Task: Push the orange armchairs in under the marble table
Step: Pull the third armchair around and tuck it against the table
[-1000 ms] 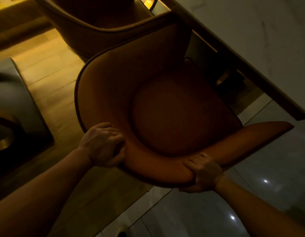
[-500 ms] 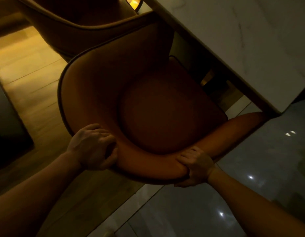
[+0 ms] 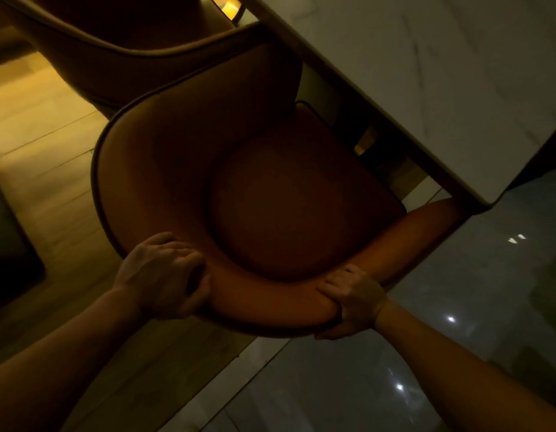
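Observation:
An orange armchair (image 3: pixel 270 207) with a curved back and round seat fills the middle of the dim head view. My left hand (image 3: pixel 164 275) grips the left part of its back rim. My right hand (image 3: pixel 351 300) is closed around the rim further right. The marble table (image 3: pixel 441 73) runs across the upper right; the chair's front edge and both arm tips reach under its edge. A second orange armchair (image 3: pixel 120 48) stands beyond the first at the top left, also against the table.
Wooden floor (image 3: pixel 42 169) lies to the left and glossy grey tiles (image 3: pixel 410 353) to the lower right, split by a pale strip. A dark piece of furniture (image 3: pixel 8 244) sits at the left edge. A lit lamp glows at the top.
The armchair has slid toward the table: its right arm tip, free beyond the table corner a second ago, now lies under the edge. Both hands kept their grip on the back.

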The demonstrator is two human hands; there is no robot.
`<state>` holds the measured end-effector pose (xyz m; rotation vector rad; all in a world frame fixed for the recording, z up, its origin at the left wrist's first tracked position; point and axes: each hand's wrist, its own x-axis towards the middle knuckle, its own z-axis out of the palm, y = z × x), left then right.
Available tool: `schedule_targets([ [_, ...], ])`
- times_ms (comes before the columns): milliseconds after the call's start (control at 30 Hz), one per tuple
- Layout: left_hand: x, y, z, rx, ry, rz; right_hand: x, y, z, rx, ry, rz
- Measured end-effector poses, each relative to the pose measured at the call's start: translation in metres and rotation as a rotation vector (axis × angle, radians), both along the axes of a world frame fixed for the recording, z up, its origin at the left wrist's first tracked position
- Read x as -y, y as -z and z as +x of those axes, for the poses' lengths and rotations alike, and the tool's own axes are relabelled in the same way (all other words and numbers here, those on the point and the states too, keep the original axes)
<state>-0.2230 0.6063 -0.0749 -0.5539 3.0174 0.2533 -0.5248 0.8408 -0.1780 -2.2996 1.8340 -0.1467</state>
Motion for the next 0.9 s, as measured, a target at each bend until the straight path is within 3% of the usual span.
schedule_targets([
  [900,-0.009,0.001,-0.019,-0.066,0.015,0.031,-0.006,-0.009,-0.024,-0.018,-0.013,0.043],
])
